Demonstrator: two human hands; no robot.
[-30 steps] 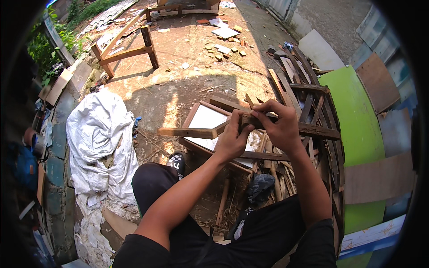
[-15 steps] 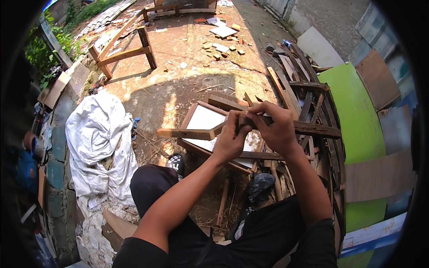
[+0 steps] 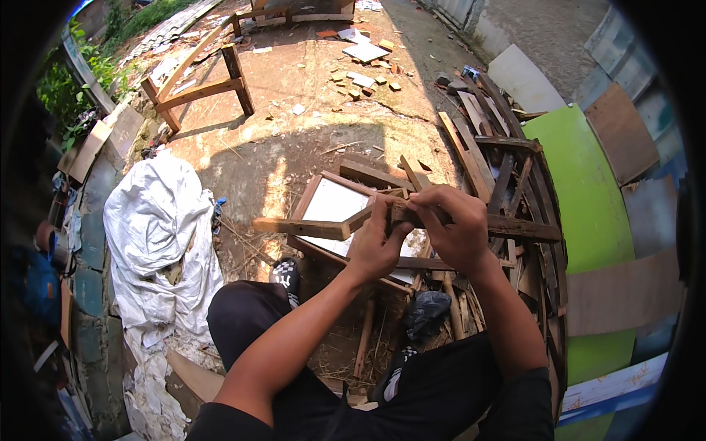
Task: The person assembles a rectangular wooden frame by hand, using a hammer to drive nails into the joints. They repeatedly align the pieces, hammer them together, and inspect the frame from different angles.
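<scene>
My left hand is closed round a worn length of wood, thumb on the near side. My right hand is closed at the same spot, its thumb and fingertips pinched together on the wood; whether a small thing sits between them is hidden. To the left of my hands juts an angled wooden piece, and to the right a dark wooden bar; I cannot tell how they join behind my fingers. Below lies a white panel with a brown wooden frame.
Scrap wood is heaped on the right beside a green board. A white cloth lies at left. A black plastic bag is near my foot. Farther off are a wooden frame and several small wood blocks.
Both hands keep their hold on the wood, with only slight shifts. The angled piece sits slightly lower and farther left, and the whole view has shifted a little.
</scene>
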